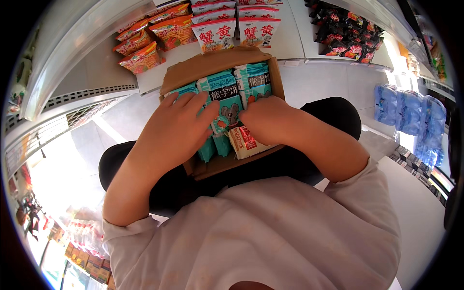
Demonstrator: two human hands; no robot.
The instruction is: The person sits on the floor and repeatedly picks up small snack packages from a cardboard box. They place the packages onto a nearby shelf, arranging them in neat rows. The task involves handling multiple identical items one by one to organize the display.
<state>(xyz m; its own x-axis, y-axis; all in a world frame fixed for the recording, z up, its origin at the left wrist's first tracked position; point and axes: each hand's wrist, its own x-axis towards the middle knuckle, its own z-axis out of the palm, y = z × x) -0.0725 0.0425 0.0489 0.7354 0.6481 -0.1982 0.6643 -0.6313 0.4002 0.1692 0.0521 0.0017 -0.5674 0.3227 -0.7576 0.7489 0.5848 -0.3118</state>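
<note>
A cardboard box stands with its top open between my knees, its far flap raised. Inside it, teal snack packets with a koala picture sit side by side, and a cream and red packet lies at the near right. My left hand rests over the left packets, fingers bent and slightly apart, thumb near the middle one. My right hand curls over the near end of the right teal packet and above the cream one. Its fingertips are mostly hidden, so its grip is unclear.
Just beyond the box, a low white shelf carries orange snack bags, white and red bags and black bags. Shrink-wrapped water bottles stand on the right. A wire rack is at the left.
</note>
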